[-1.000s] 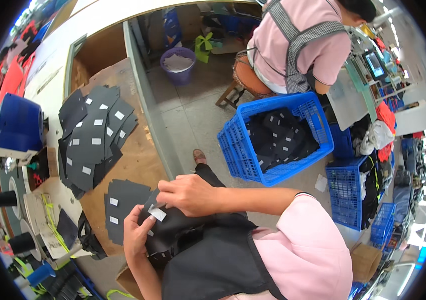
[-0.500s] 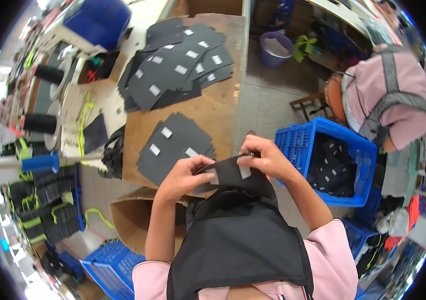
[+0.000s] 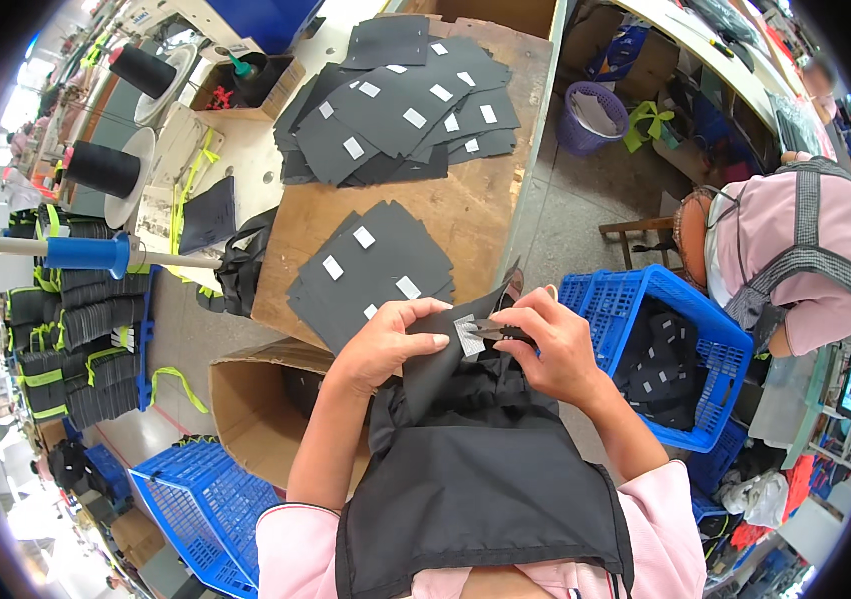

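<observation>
My left hand (image 3: 376,344) pinches a black fabric piece (image 3: 427,377) between thumb and fingers, holding it tilted above my lap. A white patch (image 3: 467,336) is on that piece. Gripped in my right hand (image 3: 555,344) is a small pair of dark thread snips (image 3: 490,330), whose tips lie at the patch. A black apron (image 3: 485,489) covers my front. Just beyond my hands, a small stack of black pieces with white patches (image 3: 396,240) lies on the brown wooden board (image 3: 416,205). A larger spread pile of the same pieces (image 3: 376,130) is farther back.
A blue crate (image 3: 585,292) of black pieces stands at my right, near a seated person in pink (image 3: 775,235). To the left are an open cardboard box (image 3: 256,409), another blue crate (image 3: 196,509) and black thread cones (image 3: 106,170). A purple basket (image 3: 590,120) is at the back.
The black piece has turned from lying across both hands to a steeper slant. My right hand has let go of its edge, and the snips now show at the white patch.
</observation>
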A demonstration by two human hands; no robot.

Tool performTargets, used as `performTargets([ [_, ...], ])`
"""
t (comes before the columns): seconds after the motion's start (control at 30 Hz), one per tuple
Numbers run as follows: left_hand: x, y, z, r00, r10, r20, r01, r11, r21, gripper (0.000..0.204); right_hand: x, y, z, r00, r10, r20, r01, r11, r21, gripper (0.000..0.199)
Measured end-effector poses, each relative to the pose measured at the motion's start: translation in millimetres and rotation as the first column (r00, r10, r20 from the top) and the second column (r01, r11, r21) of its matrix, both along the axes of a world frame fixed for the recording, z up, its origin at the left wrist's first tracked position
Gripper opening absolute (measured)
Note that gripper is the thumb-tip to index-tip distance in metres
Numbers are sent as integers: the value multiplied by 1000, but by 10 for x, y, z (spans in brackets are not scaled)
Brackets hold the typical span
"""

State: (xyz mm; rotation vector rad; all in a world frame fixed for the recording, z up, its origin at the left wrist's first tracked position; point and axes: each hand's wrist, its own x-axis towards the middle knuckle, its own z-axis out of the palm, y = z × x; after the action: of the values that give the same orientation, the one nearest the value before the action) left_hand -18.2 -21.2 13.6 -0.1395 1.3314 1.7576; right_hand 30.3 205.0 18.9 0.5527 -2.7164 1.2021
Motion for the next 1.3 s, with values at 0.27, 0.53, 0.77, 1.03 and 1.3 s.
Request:
performTargets([
  [0.27,8,4,-55,999,-9,38,7,999,50,29,-25,-68,-64,990,-63,-129,51,994,-96,23],
  [0.53,17,-50,-119,970,231,-78,-224,970,96,27,39,13,-303,862,-204,465,489,579,-652,24],
  [0.77,109,0,-208,920,387,53,-386,877,287,35,13,-36,-1055,372,658,655,823,93,-561,48],
  [1.03,602,-361,-595,899,402,173,-436,793,425,31,-463,-354,-862,406,379,832,647,523,-554,40],
  [1.3,988,-714,-1224,940,252,-231,-266,964,-30,51,-609,-330,-656,326,574,751,486,580,-654,27],
])
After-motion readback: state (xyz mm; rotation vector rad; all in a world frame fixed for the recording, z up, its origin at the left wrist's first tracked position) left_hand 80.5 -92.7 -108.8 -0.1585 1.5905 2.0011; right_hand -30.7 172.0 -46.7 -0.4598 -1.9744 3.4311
